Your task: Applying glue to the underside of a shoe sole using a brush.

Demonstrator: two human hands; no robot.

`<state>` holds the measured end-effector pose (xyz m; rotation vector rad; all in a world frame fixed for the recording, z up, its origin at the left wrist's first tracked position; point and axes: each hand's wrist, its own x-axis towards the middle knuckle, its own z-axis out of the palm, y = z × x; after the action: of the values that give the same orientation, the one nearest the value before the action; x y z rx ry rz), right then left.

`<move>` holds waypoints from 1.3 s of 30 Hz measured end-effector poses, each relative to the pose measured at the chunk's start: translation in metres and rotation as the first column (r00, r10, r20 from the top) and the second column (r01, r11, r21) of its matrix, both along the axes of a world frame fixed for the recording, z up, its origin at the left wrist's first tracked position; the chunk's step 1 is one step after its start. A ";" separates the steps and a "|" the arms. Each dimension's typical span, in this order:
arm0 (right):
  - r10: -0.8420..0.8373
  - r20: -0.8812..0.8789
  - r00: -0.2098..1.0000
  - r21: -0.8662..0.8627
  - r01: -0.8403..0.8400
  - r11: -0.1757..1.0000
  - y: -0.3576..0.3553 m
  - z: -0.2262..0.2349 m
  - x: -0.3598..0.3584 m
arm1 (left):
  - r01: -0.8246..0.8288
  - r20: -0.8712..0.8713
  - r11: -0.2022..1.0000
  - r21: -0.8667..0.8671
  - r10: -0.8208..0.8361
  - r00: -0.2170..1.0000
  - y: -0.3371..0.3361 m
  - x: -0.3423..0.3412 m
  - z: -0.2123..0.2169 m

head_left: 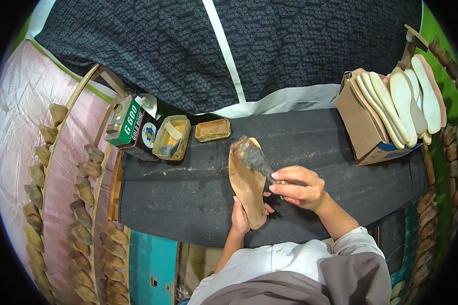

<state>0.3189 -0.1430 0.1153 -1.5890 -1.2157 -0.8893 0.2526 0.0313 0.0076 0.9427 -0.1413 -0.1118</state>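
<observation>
A tan, sole-shaped insole is held up over the middle of the table, its toe end pointing away from me. My left hand grips it near the heel, thumb on the left edge and fingertips showing past the right edge. In my right hand is a dark, crusted brush, pinched by its handle between thumb and fingers. The brush head lies over the upper part of the insole; whether it presses on the surface is hard to tell.
On the dark-covered table stand a green and black tin, an open tub with a scraper-like tool inside, and a small shallow box. At right, a cardboard box holds several white insoles. Racks of shoe lasts flank both sides.
</observation>
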 end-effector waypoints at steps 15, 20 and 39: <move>0.170 -0.112 0.979 -0.069 -0.179 0.981 -0.005 0.001 0.002 | 0.044 0.025 0.998 -0.048 -0.042 0.999 0.006 0.000 -0.005; 0.403 -0.269 0.875 0.001 -0.418 0.908 -0.013 0.006 -0.001 | -0.065 0.000 0.996 0.052 0.065 0.998 0.005 0.000 0.002; 0.035 -0.099 0.995 -0.057 -0.040 0.998 -0.023 0.005 0.008 | 0.073 0.039 0.997 0.016 -0.074 0.997 0.007 0.001 -0.001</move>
<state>0.3273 -0.1660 0.1204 -1.6315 -1.2084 -0.7496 0.2538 0.0387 0.0062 0.9549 -0.2122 -0.1620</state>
